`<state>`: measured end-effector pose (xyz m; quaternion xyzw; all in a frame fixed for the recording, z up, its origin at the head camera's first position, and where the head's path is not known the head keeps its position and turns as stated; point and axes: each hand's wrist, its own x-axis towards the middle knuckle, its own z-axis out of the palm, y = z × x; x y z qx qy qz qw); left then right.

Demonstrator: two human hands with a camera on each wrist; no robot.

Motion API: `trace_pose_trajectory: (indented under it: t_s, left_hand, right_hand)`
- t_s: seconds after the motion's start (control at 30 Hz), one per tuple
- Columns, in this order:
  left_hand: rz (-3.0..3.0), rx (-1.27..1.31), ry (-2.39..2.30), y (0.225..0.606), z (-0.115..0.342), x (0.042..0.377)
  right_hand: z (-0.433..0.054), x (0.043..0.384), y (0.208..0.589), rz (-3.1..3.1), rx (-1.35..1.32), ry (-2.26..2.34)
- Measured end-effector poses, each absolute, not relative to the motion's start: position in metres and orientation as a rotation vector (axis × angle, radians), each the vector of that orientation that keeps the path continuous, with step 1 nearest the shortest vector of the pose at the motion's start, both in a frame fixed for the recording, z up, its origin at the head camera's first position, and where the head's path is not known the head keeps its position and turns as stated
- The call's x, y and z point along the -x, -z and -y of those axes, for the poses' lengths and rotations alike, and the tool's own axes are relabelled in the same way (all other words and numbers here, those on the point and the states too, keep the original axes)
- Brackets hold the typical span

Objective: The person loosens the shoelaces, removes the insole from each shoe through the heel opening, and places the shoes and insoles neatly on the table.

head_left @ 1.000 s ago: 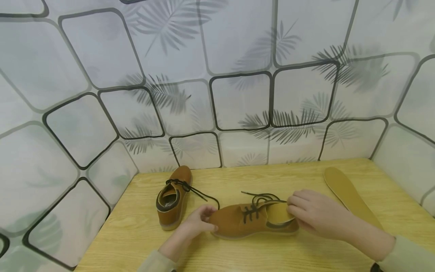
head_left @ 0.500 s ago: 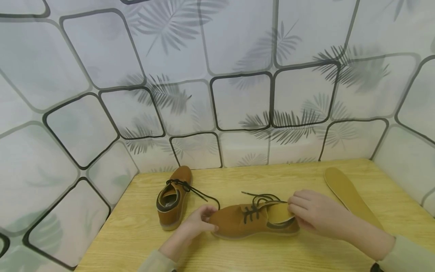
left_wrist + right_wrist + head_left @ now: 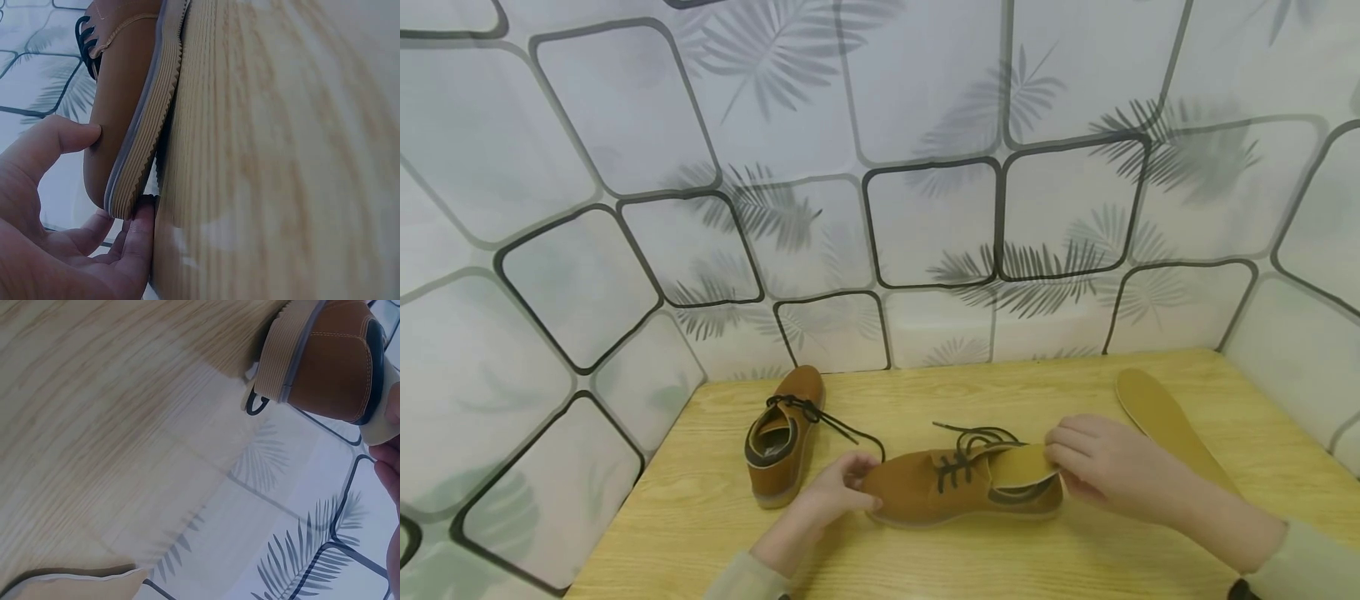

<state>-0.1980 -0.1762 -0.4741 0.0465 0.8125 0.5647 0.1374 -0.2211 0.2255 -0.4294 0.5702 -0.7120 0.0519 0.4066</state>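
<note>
A brown lace-up shoe (image 3: 917, 490) with dark laces lies on its sole, toe to the left. My left hand (image 3: 835, 492) grips its toe; in the left wrist view the thumb (image 3: 78, 136) presses the upper and the fingers reach under the sole's tip. From the shoe's opening sticks a tan insole (image 3: 1024, 467), its heel end pinched by my right hand (image 3: 1108, 467). The insole's front part is hidden inside the shoe. In the right wrist view the insole's pale end (image 3: 378, 428) stands beyond the dark heel collar.
A second brown shoe (image 3: 778, 467) stands at the left, toe away, one lace trailing toward the first shoe. A loose insole (image 3: 1165, 417) lies at the right, partly behind my right forearm. A patterned sheet (image 3: 936, 225) rises behind the wood-grain table (image 3: 925, 567).
My right hand has shifted slightly right, and the insole's heel end has come farther up and out of the shoe. The left hand and both shoes stay nearly where they were.
</note>
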Motion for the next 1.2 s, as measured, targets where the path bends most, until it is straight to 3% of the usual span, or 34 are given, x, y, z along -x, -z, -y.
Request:
trace_pose_trajectory:
  t_s: [1.2]
  left_hand:
    - [-2.361, -0.160, -1.644, 0.474, 0.174, 0.197]
  right_hand:
    - [-0.242, 0.221, 0.427, 1.769, -1.386, -0.162]
